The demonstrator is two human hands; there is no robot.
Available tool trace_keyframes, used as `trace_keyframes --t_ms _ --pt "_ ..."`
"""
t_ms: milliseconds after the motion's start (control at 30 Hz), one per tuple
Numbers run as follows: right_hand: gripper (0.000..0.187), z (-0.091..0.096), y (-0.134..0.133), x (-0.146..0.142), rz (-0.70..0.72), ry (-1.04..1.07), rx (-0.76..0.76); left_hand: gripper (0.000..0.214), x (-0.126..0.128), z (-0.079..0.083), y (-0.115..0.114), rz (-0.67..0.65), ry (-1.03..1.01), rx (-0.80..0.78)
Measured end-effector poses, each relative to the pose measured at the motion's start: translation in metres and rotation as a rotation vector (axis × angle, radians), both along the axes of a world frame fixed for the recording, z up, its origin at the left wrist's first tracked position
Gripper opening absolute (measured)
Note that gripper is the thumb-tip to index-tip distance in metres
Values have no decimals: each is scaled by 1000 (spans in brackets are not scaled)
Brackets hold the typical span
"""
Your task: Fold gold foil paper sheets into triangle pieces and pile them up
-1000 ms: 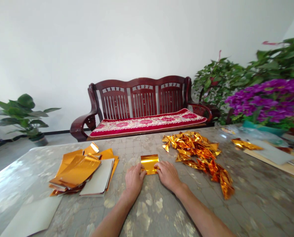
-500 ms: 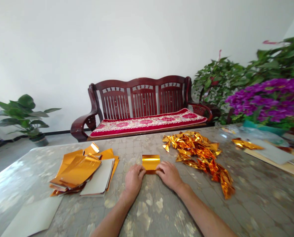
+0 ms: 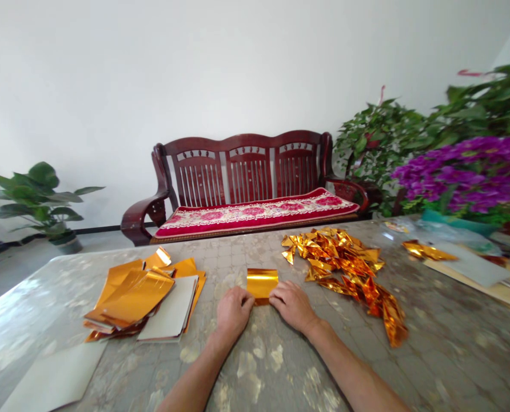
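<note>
A small sheet of gold foil paper (image 3: 262, 281) lies on the table in front of me, its near edge folded or rolled over and its far edge curling up. My left hand (image 3: 234, 310) pinches the near left corner, fingers closed. At the near right corner my right hand (image 3: 293, 304) pinches the same sheet. The fingertips hide both corners. To the right lies a heap of folded gold foil pieces (image 3: 345, 260), apart from my right hand. On the left is a loose stack of gold foil sheets (image 3: 135, 294), some with the pale side up.
A single pale sheet (image 3: 55, 375) lies at the table's near left. Plastic bags, papers (image 3: 478, 263) and purple flowers (image 3: 465, 171) stand at the right. Beyond the table (image 3: 255, 355) is a wooden bench (image 3: 246, 171) with a red cushion, between potted plants (image 3: 44, 200).
Both hands stay at the sheet's near corners. My fingers have shifted very slightly along the near edge; the sheet has hardly moved.
</note>
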State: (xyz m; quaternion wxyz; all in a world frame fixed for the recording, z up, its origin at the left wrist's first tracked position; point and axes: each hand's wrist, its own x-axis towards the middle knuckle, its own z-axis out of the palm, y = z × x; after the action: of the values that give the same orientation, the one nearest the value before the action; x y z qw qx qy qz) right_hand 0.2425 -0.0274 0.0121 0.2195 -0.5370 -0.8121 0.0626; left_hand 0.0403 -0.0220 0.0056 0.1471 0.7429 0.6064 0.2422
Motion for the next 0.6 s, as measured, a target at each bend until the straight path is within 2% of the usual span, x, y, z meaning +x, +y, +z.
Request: trace_keyframes --t_ms 167,600 --pt "24 -1 1 -1 -31 -10 -6 21 1 0 1 23 9 37" --pt "17 -5 2 -2 -106 -30 9 26 1 -2 4 59 76 58"
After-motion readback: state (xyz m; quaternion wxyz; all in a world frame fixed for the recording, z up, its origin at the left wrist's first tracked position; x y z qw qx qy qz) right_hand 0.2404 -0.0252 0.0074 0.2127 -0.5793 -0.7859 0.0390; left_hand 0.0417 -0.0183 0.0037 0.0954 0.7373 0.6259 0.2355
